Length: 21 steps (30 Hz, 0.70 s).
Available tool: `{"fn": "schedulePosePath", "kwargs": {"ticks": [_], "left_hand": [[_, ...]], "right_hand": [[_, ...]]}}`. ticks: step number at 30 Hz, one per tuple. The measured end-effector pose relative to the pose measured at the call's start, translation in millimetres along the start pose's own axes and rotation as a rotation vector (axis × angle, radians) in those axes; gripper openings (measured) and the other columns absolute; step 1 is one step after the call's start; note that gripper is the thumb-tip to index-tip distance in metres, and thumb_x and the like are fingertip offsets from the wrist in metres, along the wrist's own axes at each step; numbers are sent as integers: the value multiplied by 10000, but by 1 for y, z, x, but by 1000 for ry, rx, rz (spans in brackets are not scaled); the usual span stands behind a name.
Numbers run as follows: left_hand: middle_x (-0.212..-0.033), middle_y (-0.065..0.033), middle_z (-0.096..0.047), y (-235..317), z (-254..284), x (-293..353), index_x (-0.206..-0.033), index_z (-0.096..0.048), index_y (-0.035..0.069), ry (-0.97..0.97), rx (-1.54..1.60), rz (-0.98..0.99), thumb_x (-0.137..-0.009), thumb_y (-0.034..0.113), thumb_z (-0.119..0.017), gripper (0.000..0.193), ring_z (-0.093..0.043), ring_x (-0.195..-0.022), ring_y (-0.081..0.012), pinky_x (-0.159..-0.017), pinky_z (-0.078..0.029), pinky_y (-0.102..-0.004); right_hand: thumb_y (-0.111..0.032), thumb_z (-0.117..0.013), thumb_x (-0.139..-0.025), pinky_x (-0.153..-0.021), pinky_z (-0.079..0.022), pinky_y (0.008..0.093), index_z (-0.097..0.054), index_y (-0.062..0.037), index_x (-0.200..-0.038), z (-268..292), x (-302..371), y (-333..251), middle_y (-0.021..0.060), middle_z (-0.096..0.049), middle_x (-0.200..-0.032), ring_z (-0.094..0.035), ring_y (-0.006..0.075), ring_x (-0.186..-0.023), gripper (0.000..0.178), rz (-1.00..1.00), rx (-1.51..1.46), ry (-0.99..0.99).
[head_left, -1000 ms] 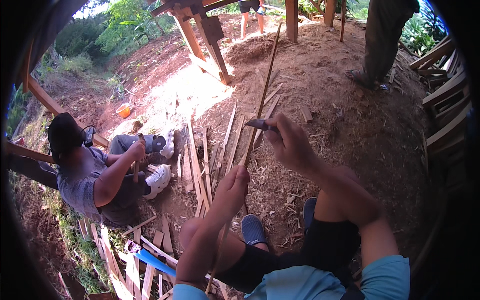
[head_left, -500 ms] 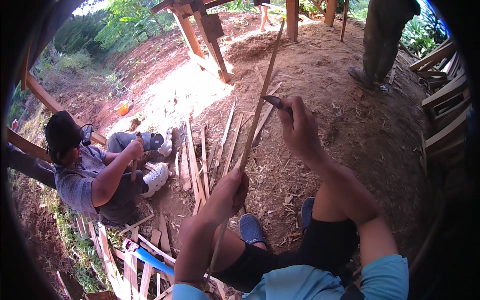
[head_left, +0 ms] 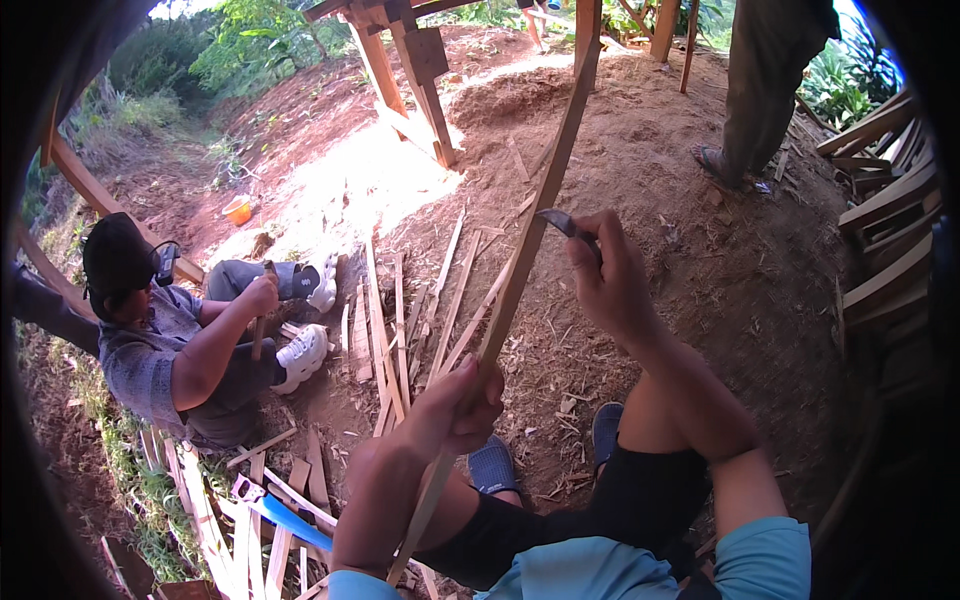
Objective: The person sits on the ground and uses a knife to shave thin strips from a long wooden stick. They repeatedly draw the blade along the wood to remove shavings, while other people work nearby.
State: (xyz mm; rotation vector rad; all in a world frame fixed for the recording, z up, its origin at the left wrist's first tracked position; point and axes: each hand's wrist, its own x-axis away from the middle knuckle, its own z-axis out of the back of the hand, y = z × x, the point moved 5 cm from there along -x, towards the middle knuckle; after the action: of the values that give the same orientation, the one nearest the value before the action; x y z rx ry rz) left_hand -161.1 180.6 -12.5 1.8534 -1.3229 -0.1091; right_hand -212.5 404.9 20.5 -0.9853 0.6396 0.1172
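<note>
My left hand [head_left: 455, 410] grips a long thin bamboo strip [head_left: 540, 205] that runs from my lap up and away toward the top of the view. My right hand [head_left: 610, 275] holds a dark-bladed knife [head_left: 565, 222], its blade resting against the right side of the strip, well above my left hand. Both my knees are bent, with my feet in blue sandals [head_left: 495, 465] on the red dirt.
A seated person in a black cap [head_left: 115, 260] works at the left with a tool in hand. Split bamboo strips [head_left: 390, 330] lie between us. A blue-handled saw [head_left: 285, 510] lies at lower left. Another person's legs [head_left: 760, 90] stand at upper right beside stacked planks [head_left: 885, 220]. Wooden posts [head_left: 405, 70] stand behind.
My right hand has slid the knife up along the strip, away from me. My left hand keeps its grip lower down. The seated person has hardly moved.
</note>
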Motion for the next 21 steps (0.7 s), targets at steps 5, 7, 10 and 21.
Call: {"fn": "schedulePosePath", "kwargs": {"ticks": [5,7,10,21], "left_hand": [[-539,56,-312,-2,3,-1,-911,-476,134,-83,73,60,-981,559,-314,460,-240,-369,-40,-325,-198,-205],[-539,56,-312,-1,2,-5,-918,-473,136,-142,146,87,-978,565,-317,461,-246,-370,-40,-325,-201,-205],[-542,58,-314,-4,-2,-3,-928,-468,137,-172,193,97,-972,577,-322,465,-250,-371,-38,-324,-203,-204],[-521,42,-328,-4,-4,-5,-926,-452,104,-232,293,104,-982,543,-336,457,-286,-351,-41,-320,-214,-186]], "right_hand": [[-158,-522,-949,-539,-435,383,-492,-25,-959,-9,17,-23,123,-541,-780,-566,275,-615,137,210,14,-57],[-157,-522,-948,-535,-441,377,-493,-23,-961,-17,27,-38,124,-539,-779,-573,274,-617,138,344,-34,-59],[-163,-525,-949,-516,-442,366,-491,-24,-972,-5,11,-15,124,-545,-758,-576,257,-599,145,99,-19,-39],[-142,-602,-912,-560,-475,355,-494,-27,-1004,-7,19,-29,129,-565,-828,-599,245,-664,182,298,-116,-187]]}}
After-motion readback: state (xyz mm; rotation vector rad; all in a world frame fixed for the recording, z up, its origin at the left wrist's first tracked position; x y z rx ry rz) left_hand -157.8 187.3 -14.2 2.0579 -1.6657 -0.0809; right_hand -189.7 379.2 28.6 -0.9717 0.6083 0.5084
